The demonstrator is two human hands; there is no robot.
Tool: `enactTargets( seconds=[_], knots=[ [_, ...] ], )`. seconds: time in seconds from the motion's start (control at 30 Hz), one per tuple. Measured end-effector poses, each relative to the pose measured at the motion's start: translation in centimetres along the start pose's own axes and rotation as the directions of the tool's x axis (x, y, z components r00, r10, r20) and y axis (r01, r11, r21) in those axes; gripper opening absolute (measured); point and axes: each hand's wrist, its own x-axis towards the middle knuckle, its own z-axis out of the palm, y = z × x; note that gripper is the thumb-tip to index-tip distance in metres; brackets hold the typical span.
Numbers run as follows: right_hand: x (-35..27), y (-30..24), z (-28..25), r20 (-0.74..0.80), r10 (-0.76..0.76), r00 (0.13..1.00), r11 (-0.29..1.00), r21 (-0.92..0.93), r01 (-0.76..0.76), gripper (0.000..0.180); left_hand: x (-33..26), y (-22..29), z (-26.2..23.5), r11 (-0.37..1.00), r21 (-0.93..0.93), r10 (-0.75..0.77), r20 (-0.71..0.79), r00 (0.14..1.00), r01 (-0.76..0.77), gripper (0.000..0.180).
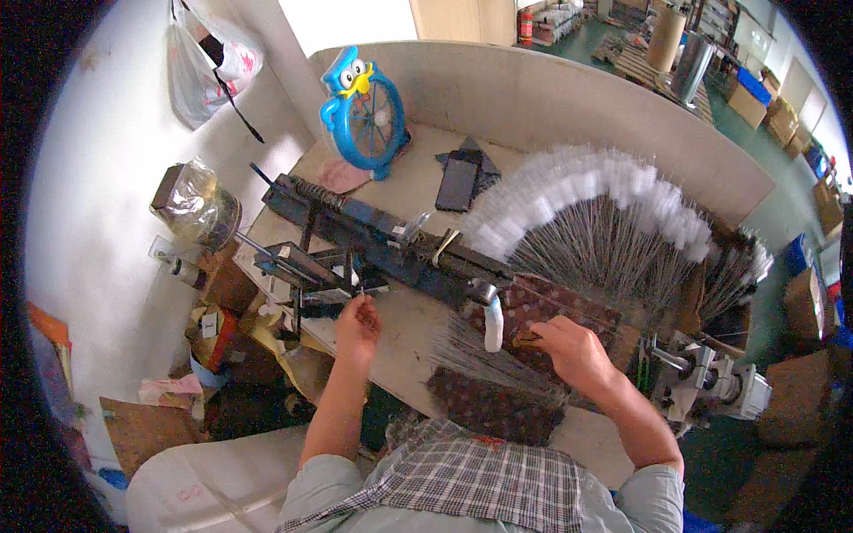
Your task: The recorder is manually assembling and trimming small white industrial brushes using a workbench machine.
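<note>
A long black metal machine [382, 235] lies across the table. My left hand [357, 329] is at its left part, fingertips pinched together beside a small metal bracket; what they hold is too small to make out. To the right, my right hand [573, 351] is closed just past a white-gripped crank handle [493, 327], without touching it. A small brownish piece shows at its fingertips, its kind unclear. Below that hand lies a bundle of dark-bristled wire brushes [493, 404], their thin stems reaching toward the machine. Beyond it, many white-tipped wire brushes [604, 213] fan out.
A blue cartoon-shaped round stand [366, 115] and a dark phone [457, 182] sit at the back of the table. A grey clamp-like machine part [711, 382] juts out at the right. A low partition [533, 98] borders the far side. Boxes [218, 333] are at the left.
</note>
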Motion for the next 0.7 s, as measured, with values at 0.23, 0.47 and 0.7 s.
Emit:
enactTargets(
  seconds=[0.23,0.47,0.7],
  knots=[
    [0.6,-0.6,-3.8,-0.304,-0.089,0.948,0.976,-0.216,0.022,0.021,-10.2,-6.9,9.0,0.928,0.336,0.002,0.435,0.9,-0.165,0.016],
    [-0.2,2.0,-4.1,-0.364,0.16,0.918,0.987,0.087,-0.138,0.018,-10.1,-12.9,16.7,0.916,0.341,-0.055,0.628,0.776,-0.211,0.018],
    [-1.1,2.9,-5.6,-0.178,0.344,0.922,0.848,0.479,-0.224,0.019,-10.6,-15.0,17.7,0.893,0.347,-0.05,0.709,0.703,-0.286,0.017]
  ],
)
